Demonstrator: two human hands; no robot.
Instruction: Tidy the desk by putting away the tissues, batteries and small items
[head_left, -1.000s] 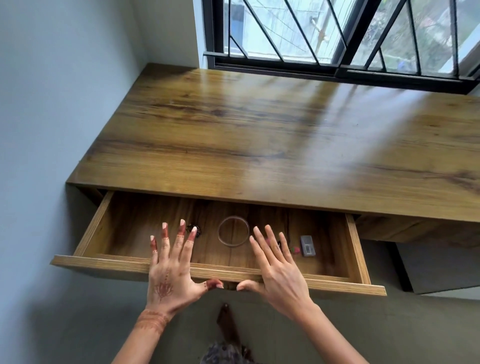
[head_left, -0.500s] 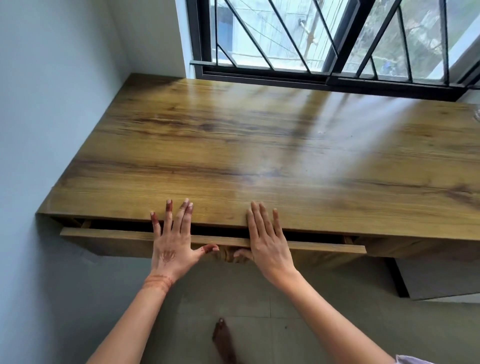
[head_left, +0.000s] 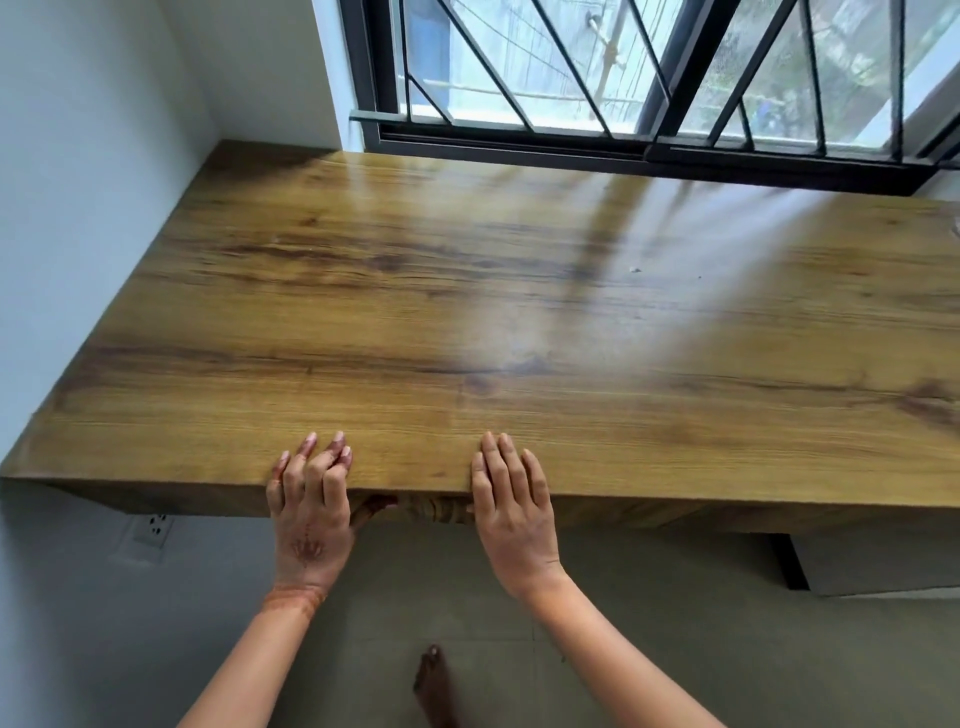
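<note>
The wooden desk (head_left: 519, 312) fills the middle of the head view, its top bare. The drawer front (head_left: 415, 506) sits flush under the desk's front edge, so the small items inside are hidden. My left hand (head_left: 309, 512) presses flat against the drawer front, its fingertips reaching over the desk edge. My right hand (head_left: 511, 514) lies flat beside it, fingers straight and together on the edge. Neither hand holds anything.
A barred window (head_left: 649, 78) runs along the back of the desk. White walls close the left side, with a wall socket (head_left: 153, 530) below the desk. My bare foot (head_left: 434, 686) stands on the grey floor. A grey block (head_left: 872, 564) sits under the desk's right part.
The drawer, open a second ago with a ring and small items showing, has slid fully shut under both hands. The camera has moved closer and lifted toward the window.
</note>
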